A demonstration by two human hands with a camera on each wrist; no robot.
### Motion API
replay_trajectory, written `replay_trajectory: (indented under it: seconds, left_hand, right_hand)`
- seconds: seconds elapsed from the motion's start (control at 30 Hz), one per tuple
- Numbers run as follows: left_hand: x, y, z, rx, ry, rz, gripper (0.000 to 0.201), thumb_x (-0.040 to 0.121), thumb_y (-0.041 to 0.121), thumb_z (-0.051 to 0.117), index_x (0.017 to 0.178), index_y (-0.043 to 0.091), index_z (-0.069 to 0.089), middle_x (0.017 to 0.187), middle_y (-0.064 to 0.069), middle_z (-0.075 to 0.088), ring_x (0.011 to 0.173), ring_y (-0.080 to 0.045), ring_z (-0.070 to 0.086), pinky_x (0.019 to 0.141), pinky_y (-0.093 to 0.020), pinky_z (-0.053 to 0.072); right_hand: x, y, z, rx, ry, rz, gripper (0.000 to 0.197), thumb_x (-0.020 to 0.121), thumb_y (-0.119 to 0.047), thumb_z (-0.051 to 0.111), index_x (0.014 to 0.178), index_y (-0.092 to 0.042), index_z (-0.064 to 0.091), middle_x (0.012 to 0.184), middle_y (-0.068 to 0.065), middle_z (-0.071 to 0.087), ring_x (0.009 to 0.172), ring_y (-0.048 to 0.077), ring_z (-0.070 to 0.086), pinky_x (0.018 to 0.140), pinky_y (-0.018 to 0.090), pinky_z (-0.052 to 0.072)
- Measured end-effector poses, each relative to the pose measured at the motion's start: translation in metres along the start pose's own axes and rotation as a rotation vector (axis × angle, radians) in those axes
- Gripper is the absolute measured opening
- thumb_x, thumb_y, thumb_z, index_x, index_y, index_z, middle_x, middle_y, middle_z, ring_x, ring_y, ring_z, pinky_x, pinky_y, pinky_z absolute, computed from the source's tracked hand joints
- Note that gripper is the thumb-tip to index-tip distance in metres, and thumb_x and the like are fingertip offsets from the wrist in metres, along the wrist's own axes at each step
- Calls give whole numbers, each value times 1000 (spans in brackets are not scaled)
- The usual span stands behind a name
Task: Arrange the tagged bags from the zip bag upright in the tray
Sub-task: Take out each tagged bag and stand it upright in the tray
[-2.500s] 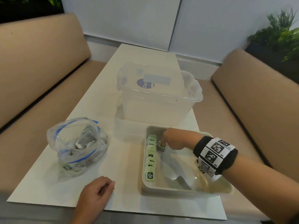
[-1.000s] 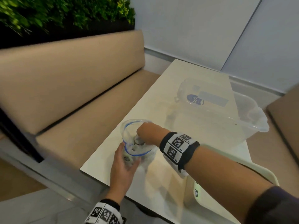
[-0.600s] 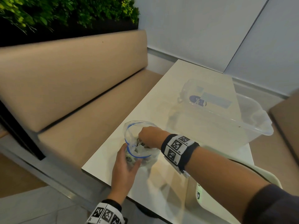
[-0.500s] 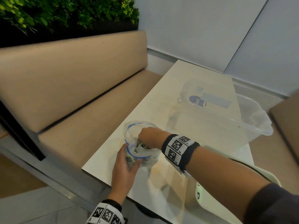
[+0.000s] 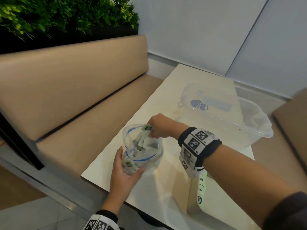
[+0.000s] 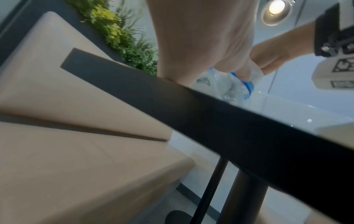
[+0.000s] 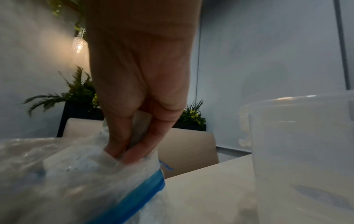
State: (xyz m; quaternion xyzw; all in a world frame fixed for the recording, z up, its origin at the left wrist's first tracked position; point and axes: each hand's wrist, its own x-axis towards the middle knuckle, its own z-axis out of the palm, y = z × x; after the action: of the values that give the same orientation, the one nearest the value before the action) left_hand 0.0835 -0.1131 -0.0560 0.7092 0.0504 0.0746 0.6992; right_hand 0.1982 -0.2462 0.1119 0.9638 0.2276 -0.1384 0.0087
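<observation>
Tagged bag (image 5: 144, 136) is feeling light, limp and crinkly; my right hand (image 5: 159, 127) is pinching it just under its green tag (image 5: 147, 127); my left hand (image 5: 123, 174) is cupping the zip bag (image 5: 149, 165).

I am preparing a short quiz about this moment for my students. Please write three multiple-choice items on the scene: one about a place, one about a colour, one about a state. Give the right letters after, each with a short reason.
1. Where does the zip bag stand?
A. on the table near its front left corner
B. inside the clear storage box
C. on the bench seat

2. What colour is the zip strip around the mouth of the zip bag?
A. red
B. blue
C. yellow

3. What is the right hand doing?
A. resting flat on the table
B. pinching a tagged bag at the mouth of the zip bag
C. gripping the rim of the tray

Answers:
1 A: the head view shows it on the table by the near left corner, the left hand holding its side.
2 B: a blue strip rings the opening in all views.
3 B: its fingers pinch the tagged bag, green tag uppermost.
</observation>
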Motion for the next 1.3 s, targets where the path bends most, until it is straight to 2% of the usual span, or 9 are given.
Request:
replay_trajectory:
  seconds: [0.13,0.23,0.37,0.63,0.77,0.9,1.0,1.1,1.3]
  left_hand:
    - [-3,5,-7,-60,3,-24,106,61,45,84,145,39,21,147,22,25,118,27,28,101,-19,30]
    - [-5,6,-14,-63,20,-7,102,55,59,71,143,42,22,150,22,25,136,6,25,108,-24,27]
    - [-4,21,-20,-106,71,56,98,58,59,66,144,36,24,148,22,29,138,5,25,96,1,25]
    - [9,104,-10,-217,27,239,83,64,46,72,136,43,31,141,27,36,133,11,32,111,-23,25]
    - [15,145,16,-429,-166,-5,88,59,34,81,134,40,37,136,7,50,117,-7,57,95,-34,49]
    - [7,166,42,-676,-358,-337,48,76,28,68,119,10,59,109,-14,69,88,-21,70,70,-42,60]
    - [-3,161,54,-653,-374,-428,24,85,25,58,97,6,68,82,-13,72,67,-21,71,50,-27,57]
    - [-12,152,63,-622,-358,-479,23,87,23,58,101,8,69,89,-15,73,81,-29,71,49,-22,55]
    - [-28,147,78,-656,-316,-545,20,87,14,59,105,13,66,86,-5,76,68,-14,72,45,-20,53]
  right_hand:
    - [-1,5,-2,207,-20,40,15,88,-17,59,92,-3,63,88,13,70,74,18,59,61,24,47]
    - [-2,6,-2,304,-50,43,21,90,-23,60,97,-3,62,94,13,71,80,22,66,66,22,49]
    - [-4,12,-6,398,-52,69,27,89,-24,61,102,-1,64,92,15,72,84,26,70,75,28,53]
    - [-31,31,-35,894,-32,37,6,91,-12,60,93,-6,62,78,5,62,66,10,61,64,17,55]
    - [-61,31,-49,1118,-81,-2,7,92,-8,57,86,-6,61,71,5,61,58,5,60,61,14,53]
    - [-92,27,-38,1210,-161,-53,11,93,-5,53,88,-3,63,75,8,65,59,8,62,61,16,53]
    - [-111,28,-21,1155,-82,-20,14,95,-11,53,91,-4,64,80,12,64,64,14,61,63,20,53]
    - [-130,24,-5,1146,17,62,23,99,-22,46,95,-5,62,78,6,63,67,17,59,65,24,54]
    - [-152,24,28,976,310,220,23,93,-31,55,110,-15,56,92,6,67,73,23,66,62,34,58]
